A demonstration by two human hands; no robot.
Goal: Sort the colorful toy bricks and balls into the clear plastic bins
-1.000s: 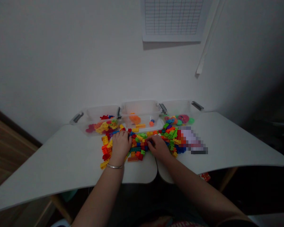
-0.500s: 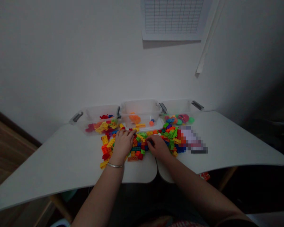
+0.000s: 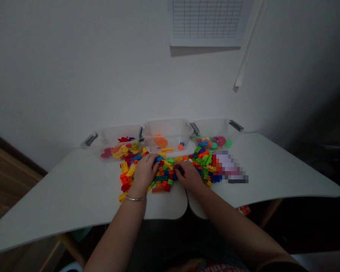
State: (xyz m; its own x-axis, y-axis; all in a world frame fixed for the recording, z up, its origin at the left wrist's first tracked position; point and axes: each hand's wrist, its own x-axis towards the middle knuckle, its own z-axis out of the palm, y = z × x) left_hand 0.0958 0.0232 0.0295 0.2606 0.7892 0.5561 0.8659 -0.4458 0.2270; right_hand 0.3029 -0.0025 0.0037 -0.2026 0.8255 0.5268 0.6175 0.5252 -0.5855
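A heap of small plastic bricks (image 3: 170,170) in red, yellow, green, blue and orange lies on the white table (image 3: 73,192). My left hand (image 3: 144,173), a thin bracelet on its wrist, rests on the left half of the heap, its fingers curled round a blue brick (image 3: 158,159) at the fingertips. My right hand (image 3: 189,176) lies on the middle of the heap with its fingers bent down among the bricks; whether it holds one is hidden.
Three clear plastic bins stand along the wall behind the heap: the left bin (image 3: 113,141) with red and yellow pieces, the middle bin (image 3: 167,138) with a few orange ones, the right bin (image 3: 215,132) with round coloured pieces. A blurred patch (image 3: 229,170) lies to the right.
My left hand has slid a little right and forward over the heap, and its fingers now close on a blue brick. My right hand has barely moved.
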